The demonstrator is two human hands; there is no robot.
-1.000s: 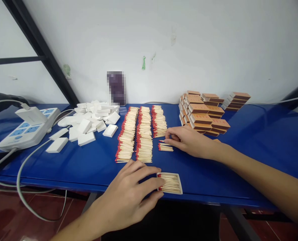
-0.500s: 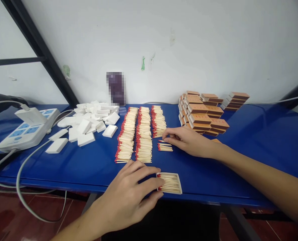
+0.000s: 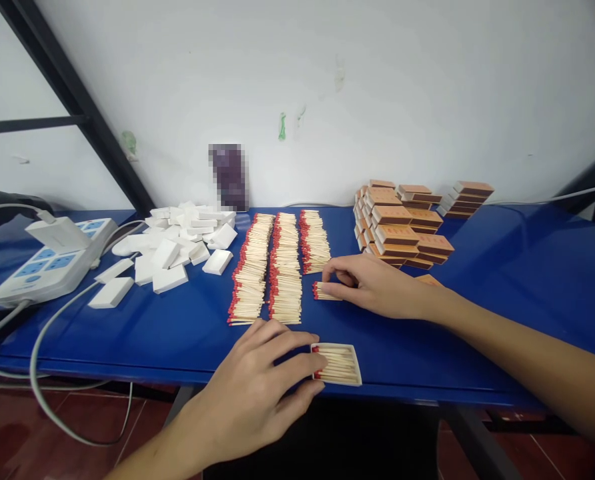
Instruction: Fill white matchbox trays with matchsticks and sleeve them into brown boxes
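blue table (image 3: 527,267), seen from the head camera
the left hand (image 3: 257,393) is spread, its fingertips touching the left edge of the small white card tray of red-tipped matches (image 3: 338,365) at the table's near edge. the right hand (image 3: 372,283) pinches a small bundle of wooden matches (image 3: 322,291) just beyond, beside three long match rows (image 3: 283,267). print on the stacked brown matchbox sleeves (image 3: 402,223) is too small to read.
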